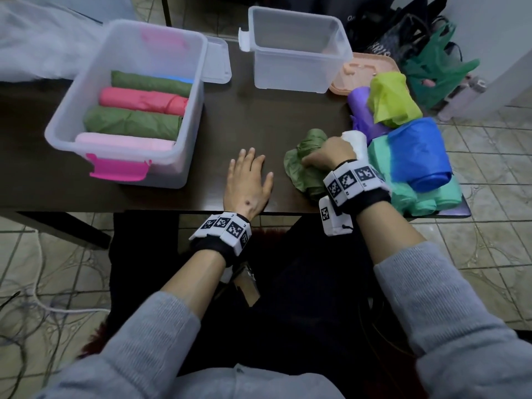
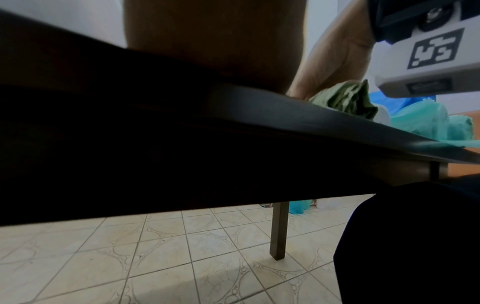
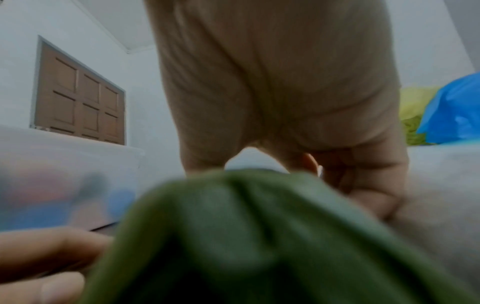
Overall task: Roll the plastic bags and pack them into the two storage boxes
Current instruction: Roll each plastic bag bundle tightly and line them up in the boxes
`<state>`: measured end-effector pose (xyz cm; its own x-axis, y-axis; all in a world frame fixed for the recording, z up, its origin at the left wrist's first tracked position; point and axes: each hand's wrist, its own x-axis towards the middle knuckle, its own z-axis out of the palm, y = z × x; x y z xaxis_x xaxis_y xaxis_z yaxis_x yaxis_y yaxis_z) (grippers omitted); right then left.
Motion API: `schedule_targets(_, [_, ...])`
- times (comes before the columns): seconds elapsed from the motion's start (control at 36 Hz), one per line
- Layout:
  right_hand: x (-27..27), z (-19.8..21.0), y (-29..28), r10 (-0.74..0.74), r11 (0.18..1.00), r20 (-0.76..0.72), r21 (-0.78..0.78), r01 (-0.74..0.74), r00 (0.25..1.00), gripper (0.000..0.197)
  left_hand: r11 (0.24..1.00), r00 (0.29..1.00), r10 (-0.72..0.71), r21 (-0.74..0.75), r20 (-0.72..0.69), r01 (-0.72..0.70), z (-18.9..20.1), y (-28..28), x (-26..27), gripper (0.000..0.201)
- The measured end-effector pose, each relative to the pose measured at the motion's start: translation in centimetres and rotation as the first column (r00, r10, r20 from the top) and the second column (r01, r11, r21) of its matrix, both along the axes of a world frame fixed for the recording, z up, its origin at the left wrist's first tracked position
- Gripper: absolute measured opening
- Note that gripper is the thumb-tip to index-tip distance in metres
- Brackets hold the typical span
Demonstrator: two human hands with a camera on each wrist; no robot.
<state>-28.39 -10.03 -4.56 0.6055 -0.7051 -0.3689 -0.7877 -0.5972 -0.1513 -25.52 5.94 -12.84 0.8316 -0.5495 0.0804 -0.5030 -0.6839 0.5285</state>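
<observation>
The right hand (image 1: pixel 328 156) is gripping the crumpled green bag (image 1: pixel 305 165); beside that bag, the left hand (image 1: pixel 247 182) is lying flat, fingers straight, on the bench (image 1: pixel 259 116).

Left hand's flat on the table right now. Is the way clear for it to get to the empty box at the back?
Probably yes. The left hand lies open on bare table, and nothing stands between it and the empty box; the green bag sits off to the right.

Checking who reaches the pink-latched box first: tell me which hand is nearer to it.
Left. The left hand lies flat on the table just right of the pink-latched box; the right hand is farther right, gripping the crumpled green bag.
</observation>
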Motion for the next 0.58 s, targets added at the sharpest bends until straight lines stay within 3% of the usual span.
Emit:
schedule_targets(0.11, [0.3, -1.3, 0.1, -0.091, 0.995, 0.098, 0.052, 0.086, 0.991, 0.084, 0.979, 0.993, 0.030, -0.195, -0.116, -0.052, 0.5, 0.4, 0.8, 0.040])
schedule_targets(0.22, [-0.1, -1.2, -1.1, -0.072, 0.995, 0.077, 0.067, 0.067, 0.994, 0.081, 0.925, 0.977, 0.102, -0.344, -0.186, -0.162, 2.3, 1.1, 1.1, 0.031])
schedule_targets(0.31, [-0.6, -0.7, -1.9, -0.022, 0.997, 0.065, 0.077, 0.017, 0.998, 0.067, 0.943, 0.930, 0.080, -0.275, -0.359, -0.187, 3.1, 0.9, 1.6, 0.025])
schedule_targets(0.36, [-0.9, -0.2, -2.3, 0.000, 0.998, 0.119, 0.069, -0.008, 0.993, 0.059, 0.939, 0.817, 0.035, -0.261, -0.575, -0.224, 3.7, 0.3, 1.9, 0.029])
schedule_targets(0.42, [-1.1, 0.4, -2.5, 0.033, 0.998, 0.234, 0.040, -0.044, 0.972, 0.059, 0.916, 0.614, -0.063, -0.291, -0.786, -0.277, 4.8, -0.5, 1.7, 0.046])
schedule_targets(0.53, [-1.2, 1.6, -0.9, 0.211, 0.974, 0.536, -0.040, -0.225, 0.818, 0.053, 0.891, 0.332, -0.178, -0.295, -0.926, -0.344, 7.2, -1.8, 2.3, 0.078])
schedule_targets(0.58, [-1.2, 1.8, 0.2, 0.397, 0.915, 0.561, -0.180, -0.361, 0.726, 0.051, 0.884, 0.193, -0.243, -0.299, -0.951, -0.360, 8.0, -2.3, 3.1, 0.086])
